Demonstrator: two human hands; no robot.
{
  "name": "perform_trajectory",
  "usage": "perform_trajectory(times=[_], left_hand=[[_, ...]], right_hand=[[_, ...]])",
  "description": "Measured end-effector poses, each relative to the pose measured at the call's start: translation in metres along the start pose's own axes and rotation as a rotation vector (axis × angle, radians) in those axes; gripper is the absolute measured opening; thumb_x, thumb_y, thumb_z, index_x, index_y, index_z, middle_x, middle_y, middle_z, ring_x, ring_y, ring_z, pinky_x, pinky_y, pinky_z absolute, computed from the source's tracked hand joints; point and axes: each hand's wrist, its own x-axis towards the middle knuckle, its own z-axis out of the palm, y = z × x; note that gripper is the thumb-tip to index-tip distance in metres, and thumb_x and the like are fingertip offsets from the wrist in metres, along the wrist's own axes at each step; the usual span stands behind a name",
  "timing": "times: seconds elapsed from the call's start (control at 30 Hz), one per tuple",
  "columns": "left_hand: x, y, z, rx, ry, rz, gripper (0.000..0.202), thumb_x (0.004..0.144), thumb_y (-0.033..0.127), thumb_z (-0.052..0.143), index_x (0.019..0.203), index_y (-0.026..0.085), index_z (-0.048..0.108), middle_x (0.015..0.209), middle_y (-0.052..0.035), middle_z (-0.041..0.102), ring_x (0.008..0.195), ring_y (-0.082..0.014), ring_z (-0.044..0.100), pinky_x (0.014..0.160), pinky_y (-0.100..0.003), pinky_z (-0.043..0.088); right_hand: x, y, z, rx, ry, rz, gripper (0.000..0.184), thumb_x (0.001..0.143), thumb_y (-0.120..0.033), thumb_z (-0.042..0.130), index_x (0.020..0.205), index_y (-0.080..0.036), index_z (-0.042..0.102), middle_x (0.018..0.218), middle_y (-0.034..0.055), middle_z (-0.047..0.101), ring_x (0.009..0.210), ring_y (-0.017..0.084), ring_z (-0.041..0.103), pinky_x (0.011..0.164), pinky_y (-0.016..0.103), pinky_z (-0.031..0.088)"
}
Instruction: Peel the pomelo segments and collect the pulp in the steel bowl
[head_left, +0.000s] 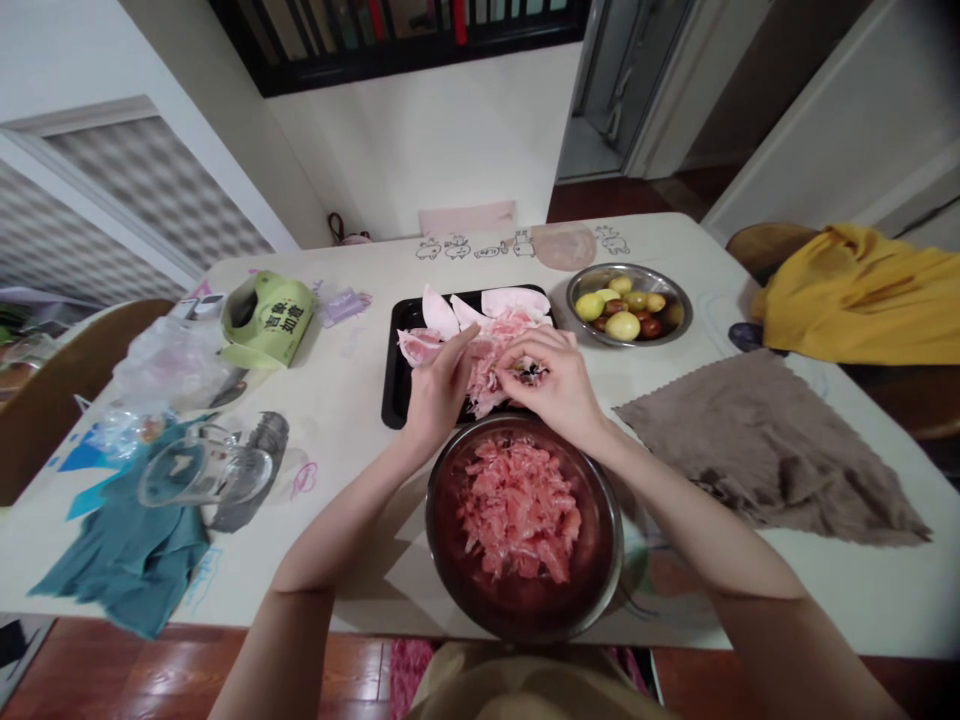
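Both my hands are over a black tray (396, 390) that holds white peel pieces (439, 312) and torn pink pomelo membranes (487, 385). My left hand (439, 385) is at the near left part of the tray, its fingers stretched out beside the scraps. My right hand (551, 380) has its thumb and fingers curled together over the scraps; whatever is pinched between them is hidden. A pomelo wedge (420, 345) rests at the tray's left side. Just below my hands stands a steel bowl (442, 560) with a heap of peeled pink pomelo flesh (521, 510).
Behind the tray to the right is a steel bowl (679, 320) of green and brown fruit. A brown cloth (772, 440) lies at right. On the left are a glass pitcher (206, 470), a teal cloth (135, 560), a green carton (274, 320) and a plastic bag (172, 360).
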Motion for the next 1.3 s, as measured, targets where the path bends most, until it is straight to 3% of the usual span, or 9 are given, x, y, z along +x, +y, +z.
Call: perform_trajectory(times=[0.13,0.27,0.5,0.63,0.73,0.9,1.03,1.2,1.3], left_hand=[[0.005,-0.003,-0.006,0.023,0.029,-0.029,0.031,0.103,0.029,0.053,0.129,0.023,0.067,0.117,-0.0068,0.077,0.086,-0.0167,0.074,0.083,-0.031,0.059],[0.006,-0.006,-0.006,-0.142,0.018,-0.111,0.030,0.102,0.036,0.055,0.126,0.023,0.068,0.122,-0.0084,0.075,0.091,-0.0174,0.074,0.079,-0.029,0.060],[0.009,-0.008,-0.008,-0.382,-0.044,-0.232,0.033,0.100,0.043,0.057,0.125,0.023,0.067,0.126,-0.0089,0.074,0.087,-0.0152,0.073,0.080,-0.029,0.062],[0.010,-0.006,-0.011,-0.379,-0.037,-0.241,0.032,0.100,0.043,0.057,0.123,0.023,0.068,0.125,-0.0086,0.074,0.088,-0.0147,0.072,0.074,-0.026,0.060],[0.009,-0.003,-0.009,-0.383,-0.032,-0.229,0.033,0.101,0.043,0.057,0.124,0.022,0.067,0.127,-0.0098,0.073,0.098,-0.0178,0.073,0.078,-0.027,0.061],[0.002,0.003,-0.003,-0.393,-0.047,-0.189,0.033,0.100,0.041,0.058,0.127,0.022,0.066,0.132,-0.0103,0.071,0.101,-0.0193,0.074,0.082,-0.030,0.063],[-0.002,0.008,0.001,-0.359,-0.100,-0.137,0.033,0.101,0.036,0.058,0.131,0.022,0.063,0.129,-0.0107,0.073,0.110,-0.0211,0.073,0.092,-0.034,0.062],[-0.003,0.011,0.004,-0.313,-0.132,-0.021,0.039,0.098,0.027,0.063,0.136,0.023,0.058,0.135,-0.0094,0.070,0.129,-0.0229,0.065,0.114,-0.042,0.052],[-0.004,0.011,0.005,-0.219,-0.108,0.000,0.042,0.098,0.026,0.064,0.139,0.025,0.055,0.130,-0.0080,0.073,0.123,-0.0224,0.069,0.108,-0.041,0.056]], right_hand=[[0.004,-0.002,-0.005,0.135,-0.012,0.028,0.008,0.086,-0.021,0.073,0.080,-0.024,0.070,0.086,-0.0009,0.075,0.091,0.021,0.067,0.098,0.043,0.042],[0.008,-0.003,-0.012,0.162,-0.025,0.054,0.010,0.085,-0.024,0.076,0.078,-0.024,0.069,0.086,0.0007,0.074,0.092,0.022,0.068,0.098,0.043,0.045],[0.005,-0.012,-0.037,0.166,-0.620,-0.096,0.012,0.086,-0.031,0.078,0.077,-0.026,0.072,0.098,-0.0011,0.074,0.104,0.020,0.066,0.105,0.043,0.039],[0.001,-0.013,-0.036,0.130,-0.710,-0.121,0.008,0.091,-0.026,0.073,0.086,-0.030,0.077,0.107,-0.0024,0.075,0.114,0.020,0.065,0.112,0.046,0.034],[0.002,-0.010,-0.031,0.139,-0.557,-0.113,0.010,0.093,-0.025,0.070,0.091,-0.030,0.078,0.100,-0.0026,0.077,0.104,0.018,0.070,0.105,0.042,0.043],[0.003,-0.002,-0.015,0.044,-0.029,-0.014,0.009,0.091,-0.028,0.072,0.099,-0.026,0.075,0.101,0.0028,0.078,0.098,0.022,0.070,0.095,0.041,0.051],[-0.002,0.009,-0.001,-0.144,0.009,-0.116,0.028,0.093,-0.035,0.070,0.120,-0.026,0.071,0.112,0.0063,0.075,0.108,0.026,0.066,0.097,0.044,0.049],[-0.007,0.014,0.003,-0.287,0.067,-0.182,0.017,0.100,-0.030,0.059,0.100,-0.027,0.076,0.095,0.0017,0.077,0.096,0.023,0.064,0.089,0.042,0.044],[-0.009,0.012,0.003,-0.320,0.102,-0.177,0.017,0.100,-0.031,0.060,0.097,-0.029,0.076,0.098,0.0005,0.078,0.100,0.024,0.063,0.088,0.043,0.042]])
